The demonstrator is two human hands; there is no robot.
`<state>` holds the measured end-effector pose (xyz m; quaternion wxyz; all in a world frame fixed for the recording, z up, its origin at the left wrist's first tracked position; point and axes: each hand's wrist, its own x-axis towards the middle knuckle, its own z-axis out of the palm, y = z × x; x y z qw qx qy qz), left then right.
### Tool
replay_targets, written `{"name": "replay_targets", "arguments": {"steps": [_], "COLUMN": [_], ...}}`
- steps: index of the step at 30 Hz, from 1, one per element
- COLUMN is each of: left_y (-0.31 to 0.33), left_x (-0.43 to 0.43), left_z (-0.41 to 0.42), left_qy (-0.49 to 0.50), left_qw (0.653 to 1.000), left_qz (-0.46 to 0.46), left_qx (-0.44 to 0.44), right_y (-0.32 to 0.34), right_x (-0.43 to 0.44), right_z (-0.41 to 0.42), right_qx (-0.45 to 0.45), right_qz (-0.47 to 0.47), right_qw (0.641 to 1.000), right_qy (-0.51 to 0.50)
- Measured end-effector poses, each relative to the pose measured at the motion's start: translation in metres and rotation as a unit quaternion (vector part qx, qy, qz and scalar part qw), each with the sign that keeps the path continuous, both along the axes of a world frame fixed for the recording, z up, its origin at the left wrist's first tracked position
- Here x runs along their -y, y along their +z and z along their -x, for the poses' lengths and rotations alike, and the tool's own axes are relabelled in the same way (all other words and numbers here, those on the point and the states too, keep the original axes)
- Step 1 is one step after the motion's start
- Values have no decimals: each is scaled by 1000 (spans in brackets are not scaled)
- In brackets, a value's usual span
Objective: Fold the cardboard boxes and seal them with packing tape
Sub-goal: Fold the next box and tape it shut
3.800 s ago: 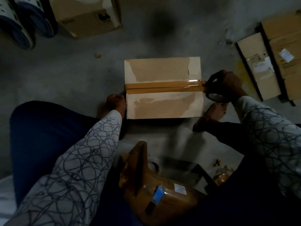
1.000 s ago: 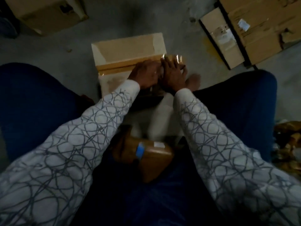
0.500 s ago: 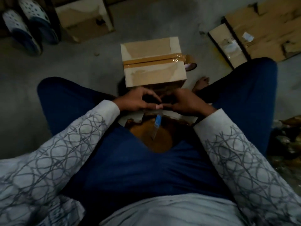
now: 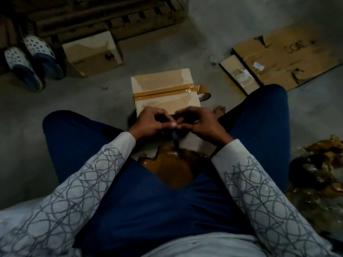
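A small closed cardboard box [image 4: 161,80] stands on the concrete floor between my knees. A strip of brown packing tape [image 4: 163,90] runs across its top. The tape roll [image 4: 204,96] lies against the box's right side, still joined to that strip. My left hand [image 4: 150,123] and my right hand [image 4: 200,123] meet just in front of the box. Their fingertips pinch the top of a small blue object [image 4: 175,137]. Under it a brown tape-wrapped packet [image 4: 172,167] rests on my lap. What the blue object is stays too dark to tell.
Another cardboard box [image 4: 92,54] and a pair of clogs [image 4: 27,62] sit at the back left, in front of a wooden pallet [image 4: 104,17]. Flattened cardboard [image 4: 284,58] lies at the back right. Crumpled tape waste [image 4: 315,167] is piled beside my right knee.
Both hands left the tape end at the box's right edge and drew back toward my lap, closing on the blue object. The roll stayed beside the box.
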<state>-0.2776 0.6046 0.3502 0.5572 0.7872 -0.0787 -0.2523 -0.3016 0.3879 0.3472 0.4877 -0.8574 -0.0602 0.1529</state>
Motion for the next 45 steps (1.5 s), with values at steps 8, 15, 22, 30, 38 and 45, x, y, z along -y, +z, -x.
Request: {"name": "replay_targets", "arguments": {"steps": [8, 15, 22, 30, 38, 45], "left_y": [25, 40, 28, 43, -10, -100], "left_x": [49, 103, 121, 117, 128, 166], "left_z": [-24, -1, 21, -22, -122, -217], "left_qy": [452, 398, 408, 462, 263, 27], "left_qw": [743, 741, 764, 856, 965, 977], "left_qz": [423, 433, 374, 207, 2, -212], "left_qx": [-254, -324, -332, -100, -12, 22], "right_y": [22, 11, 13, 10, -62, -145], "right_x": [-14, -32, -28, 13, 36, 41], "right_z": [-6, -12, -9, -42, -101, -121], "right_qx": [227, -69, -11, 80, -18, -102], "right_qz": [-53, -322, -258, -123, -183, -238], "right_qw": [948, 886, 898, 892, 758, 693], "right_qy": [-215, -326, -357, -428, -625, -673]}}
